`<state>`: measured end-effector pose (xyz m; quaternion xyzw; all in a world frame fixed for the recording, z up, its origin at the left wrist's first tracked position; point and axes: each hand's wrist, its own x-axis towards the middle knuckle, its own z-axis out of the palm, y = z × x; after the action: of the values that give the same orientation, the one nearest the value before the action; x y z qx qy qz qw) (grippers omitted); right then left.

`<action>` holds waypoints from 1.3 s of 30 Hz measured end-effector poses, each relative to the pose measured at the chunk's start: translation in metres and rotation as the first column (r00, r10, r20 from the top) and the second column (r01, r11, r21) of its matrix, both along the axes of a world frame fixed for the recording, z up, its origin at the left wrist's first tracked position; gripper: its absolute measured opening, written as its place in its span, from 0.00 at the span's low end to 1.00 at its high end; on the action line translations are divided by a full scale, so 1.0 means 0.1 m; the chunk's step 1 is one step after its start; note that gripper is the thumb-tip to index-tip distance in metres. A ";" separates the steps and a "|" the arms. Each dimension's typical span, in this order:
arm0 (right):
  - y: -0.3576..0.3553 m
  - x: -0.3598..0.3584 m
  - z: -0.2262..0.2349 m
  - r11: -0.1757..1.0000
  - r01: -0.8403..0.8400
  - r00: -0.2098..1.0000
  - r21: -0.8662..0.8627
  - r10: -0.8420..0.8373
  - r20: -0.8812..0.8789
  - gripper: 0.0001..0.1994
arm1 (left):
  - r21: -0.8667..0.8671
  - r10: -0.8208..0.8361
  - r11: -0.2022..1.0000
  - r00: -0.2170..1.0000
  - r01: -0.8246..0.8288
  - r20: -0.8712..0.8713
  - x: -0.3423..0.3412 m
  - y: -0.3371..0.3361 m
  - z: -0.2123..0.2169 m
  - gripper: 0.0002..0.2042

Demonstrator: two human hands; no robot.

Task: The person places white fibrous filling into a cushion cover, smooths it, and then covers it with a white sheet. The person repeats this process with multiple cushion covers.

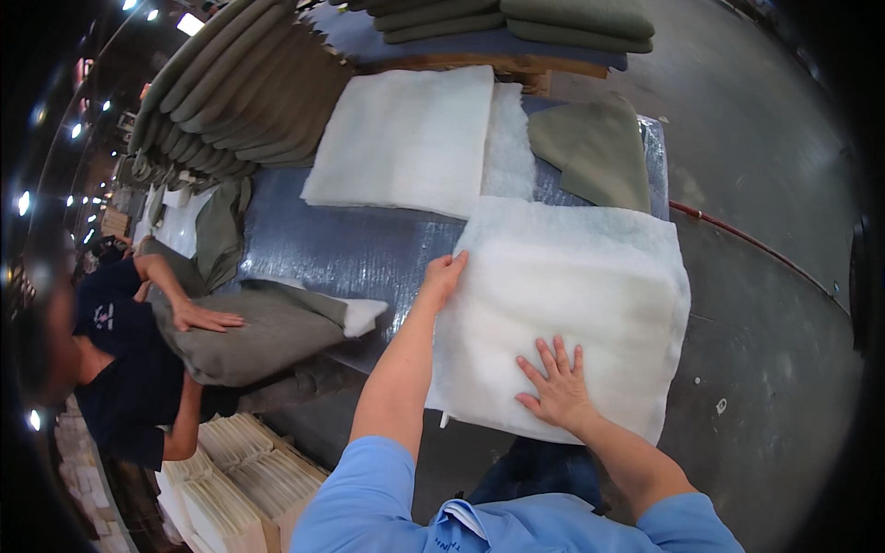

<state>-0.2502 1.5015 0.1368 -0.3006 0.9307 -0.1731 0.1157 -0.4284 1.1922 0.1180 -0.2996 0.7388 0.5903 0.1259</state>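
Note:
A thick white pad of fluffy batting (618,276) lies at the near end of the table, its near edge overhanging in front of me. My right hand (560,392) rests flat on top of it with the fingers spread. At the pad's left edge, my left hand (444,276) is closed on the border, some fingers hidden. Just beyond lies a white batting stack (406,138), with a thinner batting sheet (510,143) sticking out on its right. An olive-green fabric piece (599,152) lies at the table's far right corner.
On the left, a co-worker (129,341) handles an olive cushion cover (258,332) with white filling showing. Olive cushions (249,92) stand in a row at the far left. The table (323,240) has a shiny blue-grey covering. Cream foam pieces (240,470) are stacked below left.

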 end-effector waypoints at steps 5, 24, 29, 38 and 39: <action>0.05 -0.05 0.05 1.000 -0.010 1.000 -0.007 0.011 0.027 0.35 | -0.183 -0.032 0.983 0.993 0.011 -0.117 -0.28 0.04 -0.26 0.17; 0.12 -0.01 0.01 0.995 0.022 0.999 -0.095 -0.025 -0.029 0.37 | -0.135 -0.029 0.991 0.994 0.015 -0.102 1.68 0.52 0.68 0.23; 0.06 0.10 0.32 0.993 0.119 0.992 -0.023 -0.118 0.044 0.38 | -0.398 -0.251 0.897 0.962 0.191 -0.105 2.11 0.97 0.67 0.28; 1.24 1.15 0.68 0.624 0.733 0.649 -0.270 -0.761 0.005 0.28 | -0.440 -0.212 0.882 0.976 0.172 -0.044 2.20 0.85 0.59 0.32; 1.41 1.15 0.56 0.520 0.802 0.536 -0.293 -0.844 -0.032 0.26 | -0.432 -0.197 0.886 0.980 0.168 -0.024 2.20 0.86 0.53 0.32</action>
<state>-0.1353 1.6429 0.1925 0.1516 0.9389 -0.2932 -0.0976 -0.2085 1.2778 0.1711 -0.2291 0.8790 0.4090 0.0873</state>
